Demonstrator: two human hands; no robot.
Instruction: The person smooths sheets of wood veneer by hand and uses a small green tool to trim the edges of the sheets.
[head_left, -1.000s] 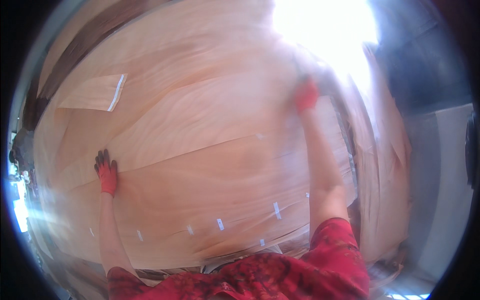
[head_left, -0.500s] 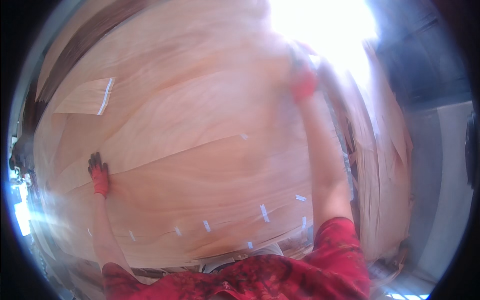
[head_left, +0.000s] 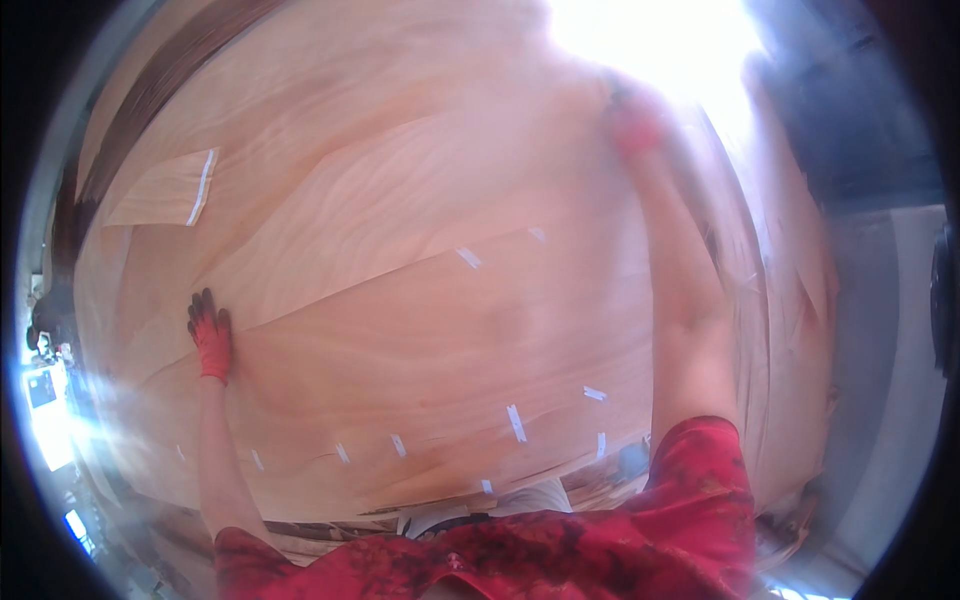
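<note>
A broad sheet of thin wood veneer (head_left: 400, 370) lies in front of me, with a long slanting seam across it. My left hand (head_left: 210, 335), in a red glove with dark fingers, rests flat on the veneer at the seam's left end, fingers spread. Two short whitish tape strips (head_left: 468, 257) sit at the seam's right end. Stretched to the far right, my right hand (head_left: 636, 120) wears a similar glove. Motion and glare smear its fingers, so what it holds, if anything, cannot be made out.
Several tape strips (head_left: 515, 423) dot the veneer's near side. A small veneer piece (head_left: 160, 192) with a white strip along one edge lies at the far left. Stacked veneer sheets (head_left: 795, 330) stand along the right, beside a grey surface (head_left: 880, 330). Strong light washes out the far right.
My right hand has moved farther away and slightly right. My left hand stays flat on the veneer. A second tape strip now shows at the seam's right end, where blur lay before.
</note>
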